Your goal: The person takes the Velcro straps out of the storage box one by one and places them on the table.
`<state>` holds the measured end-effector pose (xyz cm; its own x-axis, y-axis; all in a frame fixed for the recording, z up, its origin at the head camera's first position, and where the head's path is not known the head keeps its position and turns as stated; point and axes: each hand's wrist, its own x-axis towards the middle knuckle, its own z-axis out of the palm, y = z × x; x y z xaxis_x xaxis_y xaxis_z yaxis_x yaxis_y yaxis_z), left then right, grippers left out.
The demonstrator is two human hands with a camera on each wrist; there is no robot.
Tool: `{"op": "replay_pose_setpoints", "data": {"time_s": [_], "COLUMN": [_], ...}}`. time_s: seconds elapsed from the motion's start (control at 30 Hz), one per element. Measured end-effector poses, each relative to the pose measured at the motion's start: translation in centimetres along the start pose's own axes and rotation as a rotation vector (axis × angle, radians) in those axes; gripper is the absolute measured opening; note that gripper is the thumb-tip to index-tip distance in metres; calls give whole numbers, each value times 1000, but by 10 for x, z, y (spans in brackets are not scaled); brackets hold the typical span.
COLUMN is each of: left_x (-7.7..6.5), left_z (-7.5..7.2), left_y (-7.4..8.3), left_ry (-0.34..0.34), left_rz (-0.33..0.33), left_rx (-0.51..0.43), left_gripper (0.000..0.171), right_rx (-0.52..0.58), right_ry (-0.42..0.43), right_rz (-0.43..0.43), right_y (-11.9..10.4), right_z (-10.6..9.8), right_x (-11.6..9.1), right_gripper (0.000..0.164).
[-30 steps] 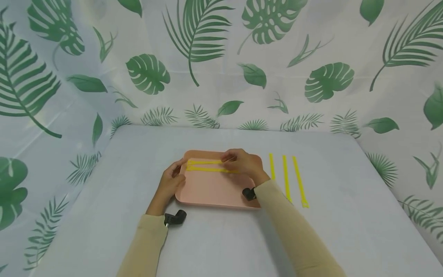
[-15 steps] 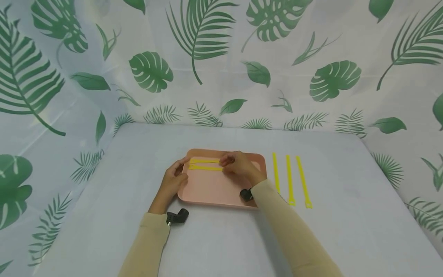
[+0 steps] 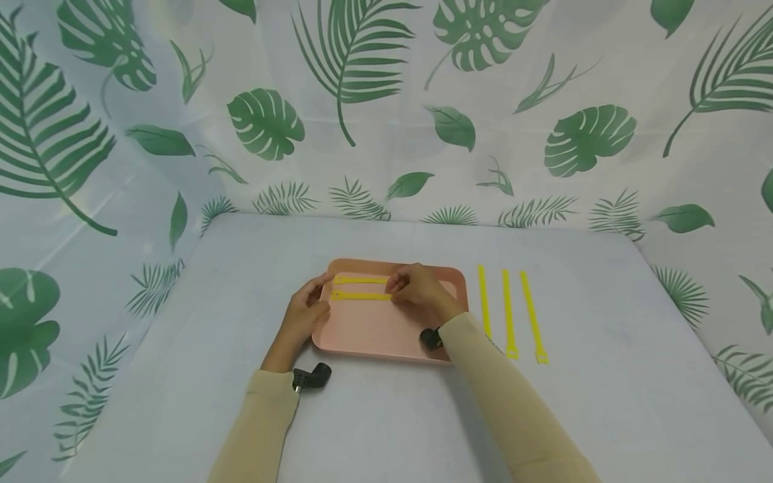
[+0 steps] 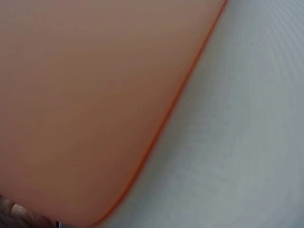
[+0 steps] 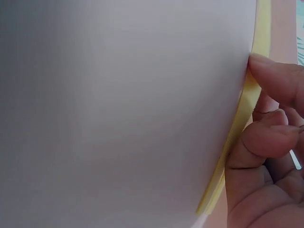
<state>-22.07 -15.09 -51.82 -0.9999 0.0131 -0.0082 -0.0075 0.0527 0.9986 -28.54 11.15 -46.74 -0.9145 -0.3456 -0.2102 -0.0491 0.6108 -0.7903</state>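
In the head view, the left hand (image 3: 302, 315) is gripping the left rim of a pink tray (image 3: 368, 339), which is lying on the white table (image 3: 386, 422). Inside the tray's far half, a back strap (image 3: 362, 280) and a front strap (image 3: 362, 296), both yellow, are lying side by side and apart, their right ends disappearing under the right hand (image 3: 421, 290). Three yellow straps (image 3: 508, 315) are resting beside the tray's right side. In the left wrist view, the tray's edge is running diagonally beside the table. In the right wrist view, curled fingers (image 5: 278, 80) are pinching a yellow strip (image 5: 241, 114); I cannot tell which strap it is.
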Motion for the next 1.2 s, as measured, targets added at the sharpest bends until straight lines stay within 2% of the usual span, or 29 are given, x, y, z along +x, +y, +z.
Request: {"op": "replay_pose_setpoints", "data": {"time_s": [0.33, 0.63, 0.83, 1.2], "left_x": [-1, -2, -2, -1], "left_z": [0, -1, -2, 1], "left_y": [0, 1, 1, 2], "left_ry": [-6, 5, -6, -1], "left_rz": [18, 4, 12, -2], "left_rx": [-8, 16, 14, 15], "left_gripper": [68, 69, 69, 70], "right_rx": [51, 152, 158, 270], "right_ry": [-34, -2, 44, 104], "right_rz": [-70, -113, -114, -247], "right_y": [-1, -11, -17, -12], "right_z": [-13, -28, -34, -40], "right_x": [-13, -23, -30, -40], "right_gripper": [13, 20, 18, 19]}}
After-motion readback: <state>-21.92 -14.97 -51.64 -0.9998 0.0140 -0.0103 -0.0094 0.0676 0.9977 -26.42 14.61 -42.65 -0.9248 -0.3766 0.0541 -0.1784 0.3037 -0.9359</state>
